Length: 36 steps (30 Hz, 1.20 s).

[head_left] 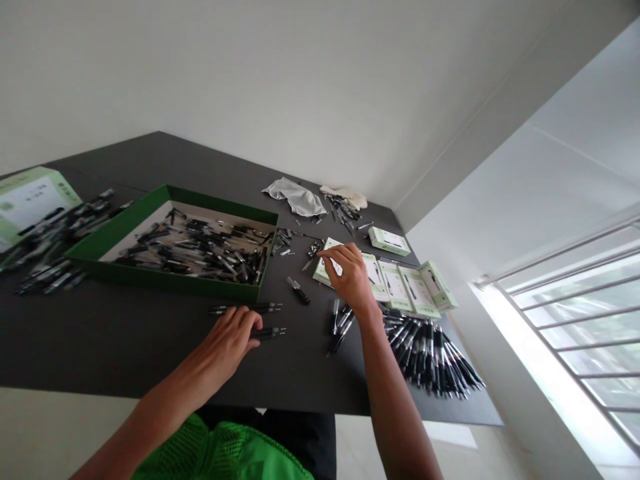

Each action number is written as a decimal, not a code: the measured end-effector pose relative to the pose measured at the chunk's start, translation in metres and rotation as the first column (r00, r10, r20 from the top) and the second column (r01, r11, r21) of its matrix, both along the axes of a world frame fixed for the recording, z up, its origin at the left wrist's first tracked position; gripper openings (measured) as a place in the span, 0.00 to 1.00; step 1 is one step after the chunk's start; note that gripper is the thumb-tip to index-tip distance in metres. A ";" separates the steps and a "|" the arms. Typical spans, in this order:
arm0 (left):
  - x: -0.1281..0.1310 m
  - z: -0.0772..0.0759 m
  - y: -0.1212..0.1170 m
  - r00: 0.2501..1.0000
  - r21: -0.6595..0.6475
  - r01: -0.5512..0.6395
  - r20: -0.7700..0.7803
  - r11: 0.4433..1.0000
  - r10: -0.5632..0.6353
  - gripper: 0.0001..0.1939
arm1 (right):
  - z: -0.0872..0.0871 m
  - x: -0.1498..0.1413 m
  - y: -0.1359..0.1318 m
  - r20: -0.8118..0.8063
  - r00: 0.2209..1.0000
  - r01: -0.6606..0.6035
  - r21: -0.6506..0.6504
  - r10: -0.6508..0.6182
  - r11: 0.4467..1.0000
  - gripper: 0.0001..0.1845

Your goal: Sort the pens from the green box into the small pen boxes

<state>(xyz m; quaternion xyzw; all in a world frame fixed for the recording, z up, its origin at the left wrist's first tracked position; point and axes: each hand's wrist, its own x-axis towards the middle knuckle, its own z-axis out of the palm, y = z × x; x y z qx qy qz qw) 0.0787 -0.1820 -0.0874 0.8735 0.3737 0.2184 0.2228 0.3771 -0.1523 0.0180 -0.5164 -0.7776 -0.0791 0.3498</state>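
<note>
Two bare hands are working at a dark counter (125, 343), viewed from above; clock positions are taken from mid-frame.

**Left hand** (223, 347), at 7 o'clock: It is lying half-curled, with its fingertips (245, 319) reaching two black-and-silver pens (267, 332) that are lying side by side. Whether it is gripping them cannot be told.

**Right hand** (351, 277), near mid-frame: It is arched and partly open, spreading across a white-and-green carton (327, 267). Whether it has hold of the carton cannot be told.

**Surroundings:** Further cartons (417, 292) are lying in an overlapping row at 3 o'clock, and a single carton (389, 241) is sitting at 2 o'clock. Each carton is showing a printed pen image, but the small print is too blurred to read. A loose pile of pens (430, 357) is fanning out at 4 o'clock. A green tray (120, 227) at 10 o'clock is holding many jumbled pens (200, 253). More pens (55, 250) are spilling beside it at 9 o'clock, next to a large carton (30, 207). A grey cloth (295, 198) and a cream cloth (345, 195) are lying at 1 o'clock. A barred window (565, 347) is letting in daylight at 3 o'clock.
</note>
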 end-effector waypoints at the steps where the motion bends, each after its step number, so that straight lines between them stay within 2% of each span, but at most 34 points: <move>1: 0.000 -0.001 0.000 1.000 -0.017 -0.005 0.013 1.000 0.005 0.13 | 0.000 0.000 0.000 -0.014 1.000 -0.002 -0.003 0.002 1.000 0.12; 6: 0.001 0.000 -0.002 0.998 -0.046 0.053 0.039 0.998 -0.052 0.15 | -0.002 0.000 0.001 -0.045 0.999 -0.006 0.002 0.006 1.000 0.12; 10: 0.003 0.006 -0.006 0.998 0.040 0.052 0.027 0.998 -0.053 0.13 | -0.003 0.000 0.002 -0.070 0.997 -0.022 0.032 0.024 0.999 0.11; 14: 0.012 0.017 -0.010 0.981 0.062 0.061 0.179 0.996 -0.071 0.11 | -0.003 0.002 0.001 -0.108 0.994 0.021 0.080 -0.013 0.997 0.11; 16: 0.017 0.024 -0.012 0.951 0.020 0.075 0.298 0.997 -0.078 0.10 | -0.003 0.004 0.001 -0.130 0.990 0.065 0.102 -0.051 0.993 0.11; 21: 0.023 0.031 -0.020 0.819 -0.105 0.019 0.571 0.994 0.045 0.06 | -0.005 0.012 0.003 -0.163 0.978 0.151 0.120 -0.130 0.981 0.12; 26: 0.021 0.029 -0.026 0.695 -0.146 0.121 0.719 0.982 0.021 0.06 | -0.007 0.016 0.005 -0.164 0.975 0.170 0.122 -0.149 0.978 0.12; 31: 0.018 0.029 -0.026 0.745 -0.217 0.273 0.664 0.937 -0.063 0.10 | -0.007 0.029 0.005 -0.175 0.951 0.281 0.132 -0.257 0.951 0.12; 36: 0.018 0.028 -0.028 0.757 -0.257 0.334 0.647 0.907 -0.095 0.12 | -0.006 0.052 0.003 -0.221 0.874 0.467 0.136 -0.433 0.874 0.13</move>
